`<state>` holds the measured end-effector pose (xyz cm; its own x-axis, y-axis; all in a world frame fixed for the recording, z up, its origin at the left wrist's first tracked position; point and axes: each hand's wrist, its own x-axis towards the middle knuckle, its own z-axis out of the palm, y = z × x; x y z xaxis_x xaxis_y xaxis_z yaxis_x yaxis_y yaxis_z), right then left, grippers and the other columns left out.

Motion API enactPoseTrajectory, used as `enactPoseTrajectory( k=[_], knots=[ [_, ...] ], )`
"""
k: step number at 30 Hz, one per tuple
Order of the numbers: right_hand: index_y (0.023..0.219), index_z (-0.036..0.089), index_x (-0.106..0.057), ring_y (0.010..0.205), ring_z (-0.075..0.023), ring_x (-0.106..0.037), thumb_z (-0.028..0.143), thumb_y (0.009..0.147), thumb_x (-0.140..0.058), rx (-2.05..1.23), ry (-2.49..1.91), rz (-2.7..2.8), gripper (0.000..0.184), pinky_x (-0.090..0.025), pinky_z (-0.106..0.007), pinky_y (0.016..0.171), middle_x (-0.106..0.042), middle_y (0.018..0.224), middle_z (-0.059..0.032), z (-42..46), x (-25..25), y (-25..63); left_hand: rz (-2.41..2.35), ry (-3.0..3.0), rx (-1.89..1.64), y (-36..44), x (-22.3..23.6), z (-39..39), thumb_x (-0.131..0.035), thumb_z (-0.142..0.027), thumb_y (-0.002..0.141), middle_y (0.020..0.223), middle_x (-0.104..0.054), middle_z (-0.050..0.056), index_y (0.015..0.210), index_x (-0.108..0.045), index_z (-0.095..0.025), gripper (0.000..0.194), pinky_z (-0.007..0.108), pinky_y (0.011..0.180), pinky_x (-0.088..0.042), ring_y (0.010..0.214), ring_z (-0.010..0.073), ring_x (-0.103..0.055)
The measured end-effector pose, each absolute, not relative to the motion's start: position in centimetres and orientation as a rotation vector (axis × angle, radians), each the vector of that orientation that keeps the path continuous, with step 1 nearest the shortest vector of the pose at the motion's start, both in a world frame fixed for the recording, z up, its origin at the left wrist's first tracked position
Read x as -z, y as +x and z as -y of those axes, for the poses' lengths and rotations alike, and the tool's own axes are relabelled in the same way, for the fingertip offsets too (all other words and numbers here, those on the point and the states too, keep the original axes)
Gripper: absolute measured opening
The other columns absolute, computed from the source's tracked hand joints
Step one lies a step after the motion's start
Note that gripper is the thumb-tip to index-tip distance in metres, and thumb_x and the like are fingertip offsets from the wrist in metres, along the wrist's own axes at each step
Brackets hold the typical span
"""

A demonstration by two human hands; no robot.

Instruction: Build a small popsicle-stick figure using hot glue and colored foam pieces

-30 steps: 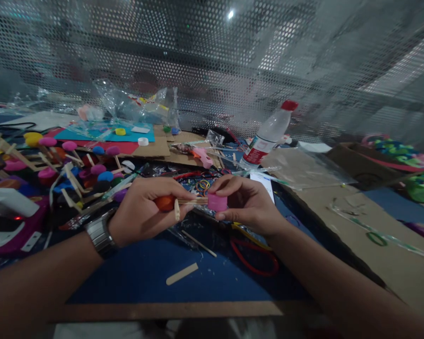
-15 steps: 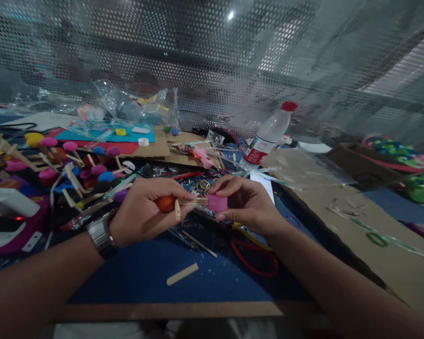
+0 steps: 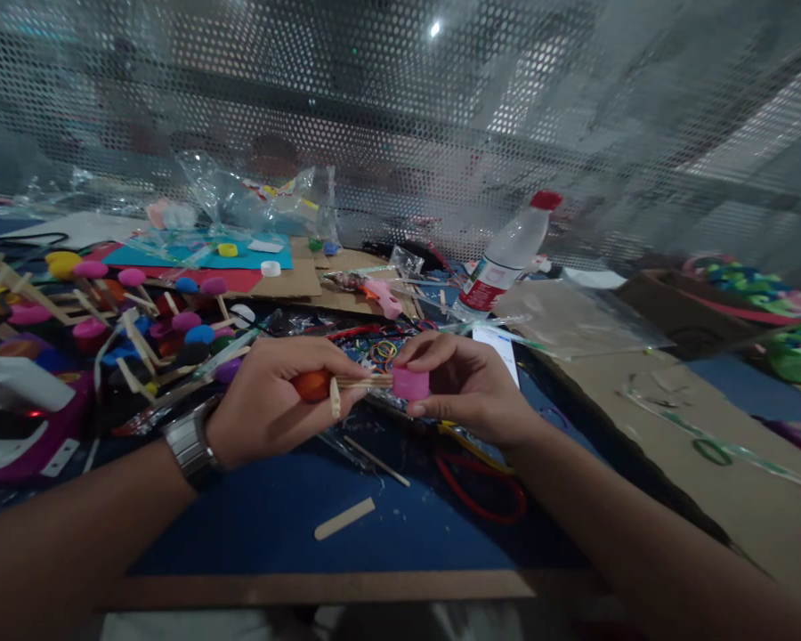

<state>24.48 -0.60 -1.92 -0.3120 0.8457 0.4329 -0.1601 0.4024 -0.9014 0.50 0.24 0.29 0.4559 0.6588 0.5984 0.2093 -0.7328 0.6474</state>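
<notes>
My left hand [image 3: 280, 392] is closed round a bundle of wooden sticks [image 3: 374, 380], with an orange rounded piece [image 3: 312, 385] tucked against the palm. One stick end [image 3: 335, 398] points down toward me below the fingers. At the right tip of the bundle is a pink bottle cap [image 3: 411, 384], pinched between thumb and fingers of my right hand [image 3: 471, 387]. The cap touches the stick ends. Just behind the hands are small rubber bands [image 3: 384, 352]. A flat craft stick [image 3: 344, 519] lies on the blue table in front.
Several stick pieces with coloured caps [image 3: 187, 321] are heaped at left beside a purple device [image 3: 53, 436]. A red-capped plastic bottle [image 3: 504, 258] leans behind my right hand. Red-handled scissors [image 3: 484, 490] lie under my right forearm. A pink glue gun [image 3: 384, 298] rests at the back; cardboard [image 3: 641, 401] covers the right.
</notes>
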Motion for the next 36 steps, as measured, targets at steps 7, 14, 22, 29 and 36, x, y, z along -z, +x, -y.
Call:
enactPoseTrajectory(
  k=[7,14,22,29,36],
  knots=[
    [0.087,0.029,-0.078,0.093,-0.0165,-0.071,0.013,0.059,-0.096,-1.161,-0.624,1.557,0.037,-0.060,-0.034,0.085,-0.075,0.096,-0.0012,0.64,1.82,24.44,-0.714,2.212,-1.206,0.46,-0.30,-0.27,-0.077,-0.016,0.079,0.084,-0.082,0.006,0.088,-0.081,-0.018,0.010,0.024,0.067,-0.059,0.073,0.0165,-0.075],
    [0.086,0.028,-0.077,0.093,-0.0176,-0.071,0.015,0.059,-0.096,-1.151,-0.641,1.560,0.036,-0.060,-0.036,0.085,-0.075,0.097,-0.0017,0.68,1.79,24.48,-0.722,2.223,-1.211,0.35,-0.32,-0.23,-0.077,-0.017,0.079,0.085,-0.082,0.006,0.087,-0.081,-0.018,0.009,0.023,0.068,-0.059,0.074,0.0166,-0.076],
    [0.088,0.027,-0.076,0.092,-0.0166,-0.072,0.018,0.062,-0.096,-1.121,-0.635,1.570,0.034,-0.061,-0.033,0.083,-0.075,0.097,-0.0017,0.60,1.88,24.45,-0.795,2.151,-1.115,0.27,-0.70,-0.11,-0.077,-0.020,0.079,0.083,-0.082,0.004,0.091,-0.081,-0.017,0.013,0.021,0.062,-0.057,0.070,0.0155,-0.074],
    [0.100,0.027,-0.071,0.080,-0.0140,-0.071,0.028,0.069,-0.093,-1.163,-0.706,1.550,0.037,-0.060,-0.028,0.073,-0.074,0.099,-0.0007,0.86,1.74,24.33,-0.862,1.916,-1.025,0.84,-0.77,-0.30,-0.078,-0.022,0.077,0.065,-0.075,0.001,0.087,-0.080,-0.015,0.012,0.017,0.042,-0.042,0.047,0.0083,-0.056],
    [0.113,0.028,-0.067,0.083,-0.0139,-0.069,0.034,0.072,-0.092,-1.226,-0.718,1.553,0.049,-0.059,-0.027,0.077,-0.069,0.101,-0.0009,0.84,1.57,24.30,-0.977,1.779,-1.047,0.84,-0.56,-0.70,-0.083,-0.028,0.072,0.070,-0.076,0.003,0.081,-0.080,-0.016,0.016,0.019,0.052,-0.050,0.059,0.0122,-0.064]
  ],
)
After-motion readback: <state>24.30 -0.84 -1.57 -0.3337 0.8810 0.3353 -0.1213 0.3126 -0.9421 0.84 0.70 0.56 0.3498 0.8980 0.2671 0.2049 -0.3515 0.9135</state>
